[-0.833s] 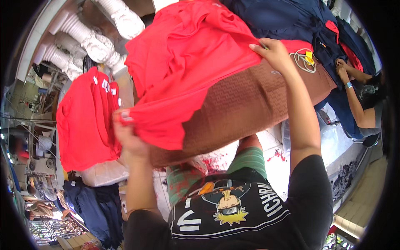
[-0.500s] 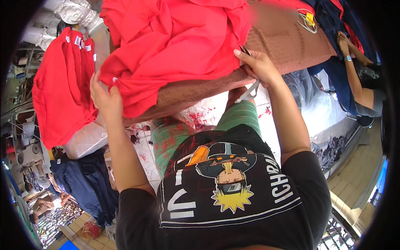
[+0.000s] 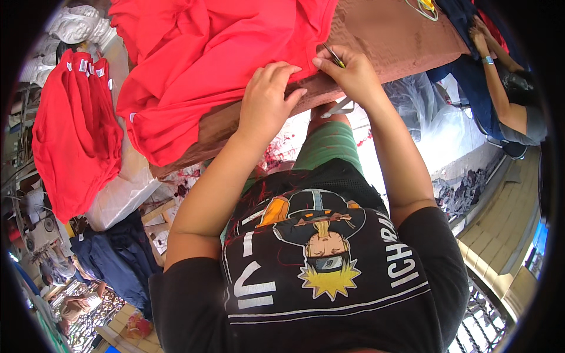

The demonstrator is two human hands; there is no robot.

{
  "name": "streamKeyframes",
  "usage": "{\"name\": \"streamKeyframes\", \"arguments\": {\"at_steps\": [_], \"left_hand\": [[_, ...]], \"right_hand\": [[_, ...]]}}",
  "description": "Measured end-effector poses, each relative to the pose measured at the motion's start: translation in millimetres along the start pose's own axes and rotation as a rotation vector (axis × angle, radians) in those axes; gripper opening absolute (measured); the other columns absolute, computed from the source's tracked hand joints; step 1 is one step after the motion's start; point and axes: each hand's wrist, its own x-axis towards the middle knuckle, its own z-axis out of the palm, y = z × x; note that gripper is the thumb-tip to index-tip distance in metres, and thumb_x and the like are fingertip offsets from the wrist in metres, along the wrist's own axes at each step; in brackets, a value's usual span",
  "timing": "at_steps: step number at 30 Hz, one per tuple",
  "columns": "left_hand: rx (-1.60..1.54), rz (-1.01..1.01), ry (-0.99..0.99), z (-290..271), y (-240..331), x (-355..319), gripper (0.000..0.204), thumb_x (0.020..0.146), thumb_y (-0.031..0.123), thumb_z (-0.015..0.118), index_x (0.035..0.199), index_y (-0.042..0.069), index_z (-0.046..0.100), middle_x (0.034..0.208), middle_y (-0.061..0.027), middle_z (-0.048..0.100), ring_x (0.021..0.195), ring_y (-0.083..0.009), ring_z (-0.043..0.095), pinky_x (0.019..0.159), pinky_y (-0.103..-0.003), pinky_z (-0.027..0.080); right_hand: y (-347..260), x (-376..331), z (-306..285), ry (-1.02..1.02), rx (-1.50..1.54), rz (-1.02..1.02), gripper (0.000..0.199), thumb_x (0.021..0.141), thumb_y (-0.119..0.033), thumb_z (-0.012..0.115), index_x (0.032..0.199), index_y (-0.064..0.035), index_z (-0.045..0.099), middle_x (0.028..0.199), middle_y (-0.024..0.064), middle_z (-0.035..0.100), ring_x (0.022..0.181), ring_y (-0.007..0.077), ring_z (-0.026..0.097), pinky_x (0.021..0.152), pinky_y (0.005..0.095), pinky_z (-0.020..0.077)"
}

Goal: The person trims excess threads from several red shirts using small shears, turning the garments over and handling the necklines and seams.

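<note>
A large red garment (image 3: 223, 53) lies in loose folds across the brown cloth-covered table in front of me, its near edge draped over the side. My left hand (image 3: 265, 100) rests near its right-hand hem, thumb apart from the curved fingers and nothing visibly gripped. Just to the right, my right hand (image 3: 350, 70) is closed around small thread snips (image 3: 334, 55), their dark pointed tips showing above the fingers beside the garment's edge. A light grey strap (image 3: 338, 109) hangs below that hand.
Red garments with white tags (image 3: 79, 135) hang in a stack over a plastic-wrapped bundle (image 3: 120, 194) at left. Navy garments (image 3: 118, 253) lie below. Brown table cover (image 3: 400, 41) extends right, towards a co-worker's hands (image 3: 479, 35) on dark cloth. Red thread scraps litter the floor.
My left hand has let go of the garment's left side and moved right, close to my right hand. The right hand keeps the snips; the view has shifted slightly.
</note>
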Motion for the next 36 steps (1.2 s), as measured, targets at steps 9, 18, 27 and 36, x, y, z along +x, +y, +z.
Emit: {"name": "streamKeyframes", "arguments": {"at_steps": [9, 18, 27, 36], "left_hand": [[-0.186, -0.218, 0.056, 0.1, 1.7, 8.3, 0.020, 0.088, 0.021, 0.065, 0.094, 0.003, 0.065, 0.077, -0.0143, 0.068, 0.074, -0.0327, 0.067, 0.065, -0.040, 0.052], [-0.531, -0.357, -0.047, -1.7, -12.7, 13.2, 0.024, 0.097, 0.022, 0.054, 0.097, -0.001, 0.062, 0.092, -0.0127, 0.069, 0.088, -0.0209, 0.065, 0.080, -0.031, 0.049], [-1.116, 0.455, -0.281, -105.4, -1.1, 17.2, 0.051, 0.104, 0.036, 0.029, 0.081, 0.002, 0.061, 0.100, -0.0138, 0.062, 0.107, -0.0281, 0.053, 0.099, -0.043, 0.034], [-0.040, 0.017, 0.057, -44.5, 17.2, 0.2, 0.024, 0.079, 0.018, 0.074, 0.098, 0.006, 0.065, 0.094, -0.0071, 0.066, 0.090, -0.0207, 0.062, 0.080, -0.032, 0.049]], "right_hand": [[7.4, 10.3, 11.6, 0.039, -0.032, -0.055, 0.021, 0.086, -0.022, 0.069, 0.090, -0.0016, 0.068, 0.073, 0.0014, 0.063, 0.069, 0.0070, 0.053, 0.063, 0.0260, 0.0450], [0.1, 7.3, 10.0, 0.017, -0.091, -0.026, 0.023, 0.085, -0.022, 0.069, 0.090, -0.0006, 0.068, 0.075, 0.0042, 0.065, 0.071, 0.0096, 0.056, 0.068, 0.0280, 0.0463], [14.9, 9.4, 8.7, 0.038, -0.080, -0.076, 0.029, 0.082, -0.031, 0.069, 0.095, -0.0057, 0.069, 0.084, 0.0154, 0.069, 0.082, 0.0290, 0.066, 0.075, 0.0381, 0.0497], [5.5, 2.1, 9.8, 0.064, -0.050, -0.026, 0.026, 0.086, -0.027, 0.069, 0.094, -0.0025, 0.068, 0.077, 0.0001, 0.062, 0.072, 0.0076, 0.052, 0.068, 0.0251, 0.0441]]}}
